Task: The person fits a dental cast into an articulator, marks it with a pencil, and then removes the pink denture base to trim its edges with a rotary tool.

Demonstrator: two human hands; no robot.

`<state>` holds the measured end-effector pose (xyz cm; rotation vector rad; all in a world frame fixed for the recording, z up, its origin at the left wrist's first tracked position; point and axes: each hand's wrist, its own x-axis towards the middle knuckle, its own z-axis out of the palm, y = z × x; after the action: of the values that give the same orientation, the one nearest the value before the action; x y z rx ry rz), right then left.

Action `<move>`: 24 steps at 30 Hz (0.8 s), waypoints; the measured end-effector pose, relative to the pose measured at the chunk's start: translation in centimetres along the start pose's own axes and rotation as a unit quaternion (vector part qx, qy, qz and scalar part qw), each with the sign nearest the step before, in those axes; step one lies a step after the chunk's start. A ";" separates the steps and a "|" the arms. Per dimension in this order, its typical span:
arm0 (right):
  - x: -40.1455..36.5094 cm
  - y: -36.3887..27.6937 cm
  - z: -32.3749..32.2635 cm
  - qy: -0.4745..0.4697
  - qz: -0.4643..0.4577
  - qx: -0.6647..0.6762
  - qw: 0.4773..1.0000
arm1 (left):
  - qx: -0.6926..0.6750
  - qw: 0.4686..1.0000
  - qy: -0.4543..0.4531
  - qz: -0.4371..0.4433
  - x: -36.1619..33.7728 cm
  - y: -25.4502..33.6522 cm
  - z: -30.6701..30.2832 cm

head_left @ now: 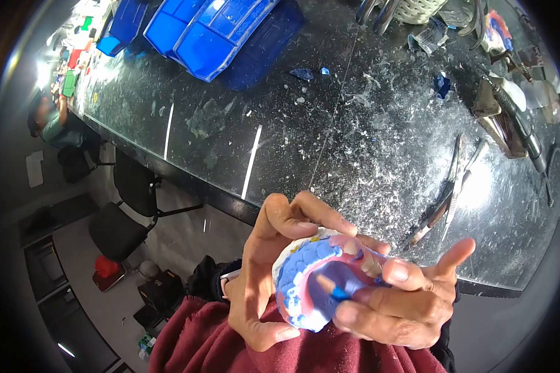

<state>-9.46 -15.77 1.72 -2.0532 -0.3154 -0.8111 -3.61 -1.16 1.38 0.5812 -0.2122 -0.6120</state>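
Observation:
My left hand [255, 280] is closed around a dental model [282, 267], fingers over its top edge and thumb at its lower edge. The model has a white plaster base, a band of blue material with tooth-like bumps, a pink gum part and a few pale teeth [371, 266]. On the model's right side is my right hand [410, 304], fingers bent and one finger raised. A slim tool [325, 283] with a tan tip and blue band points from its fingers into the model's hollow; it is blurred, and its other end is hidden.
Blue plastic bins [208, 46] stand at the back left of the dusty black bench [230, 124]. Metal hand tools [457, 186] lie to the right, near a handpiece [519, 121] and another dental model [494, 34]. A person [59, 127] sits at the far left, beyond a black chair [115, 230].

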 end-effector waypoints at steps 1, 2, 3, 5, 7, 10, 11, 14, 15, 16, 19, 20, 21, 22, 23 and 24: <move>-0.3 0.0 -0.4 0.027 0.021 0.047 0.998 | 0.012 1.000 0.011 -0.010 -0.1 0.1 0.1; -0.5 0.0 -0.2 0.084 0.047 0.078 0.992 | -0.048 0.999 0.019 -0.007 -0.1 -0.1 0.1; -0.8 0.1 0.0 0.144 0.070 0.112 0.981 | -0.091 0.995 0.023 -0.012 -0.1 -0.1 0.1; 0.1 -0.1 0.7 0.275 0.139 0.186 0.933 | -0.166 0.985 0.026 -0.023 -0.1 -0.2 0.1; -0.2 1.0 0.7 0.254 0.134 0.257 0.923 | -0.218 0.975 0.029 -0.038 -0.1 -0.2 0.1; -0.1 0.7 0.6 0.276 0.187 0.350 0.875 | -0.256 0.963 0.048 -0.072 -0.2 0.2 0.6; -0.1 0.7 0.8 0.288 0.191 0.346 0.872 | -0.271 0.957 0.054 -0.084 -0.3 0.4 0.6; -0.1 0.8 1.1 0.298 0.201 0.331 0.873 | -0.298 0.946 0.034 -0.120 -0.5 0.8 0.1; 0.0 0.9 1.0 0.283 0.205 0.324 0.879 | -0.298 0.945 0.025 -0.133 -0.5 1.0 -0.1; 0.0 1.0 0.9 0.269 0.209 0.318 0.885 | -0.303 0.941 0.016 -0.153 -0.3 1.4 -0.3; -0.1 1.0 1.0 0.255 0.216 0.370 0.867 | -0.359 0.927 0.028 -0.108 0.2 0.7 0.6; -0.1 1.0 1.1 0.253 0.216 0.385 0.861 | -0.384 0.920 0.038 -0.076 0.5 0.1 1.3; -0.1 0.9 1.1 0.250 0.216 0.400 0.855 | -0.374 0.923 0.036 -0.087 0.5 0.2 1.2; 0.1 0.8 1.0 0.232 0.219 0.405 0.857 | -0.364 0.926 0.033 -0.098 0.4 0.4 1.1; 0.2 0.7 0.9 0.215 0.225 0.408 0.858 | -0.319 0.936 0.020 -0.151 -0.3 1.4 0.0; 0.4 0.6 0.8 0.199 0.231 0.411 0.859 | -0.324 0.928 0.009 -0.186 -0.6 1.8 -0.5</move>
<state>-8.52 -15.49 1.27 -1.0516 0.0738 -0.6196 -3.05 0.54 1.99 -0.0219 0.1276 -0.9891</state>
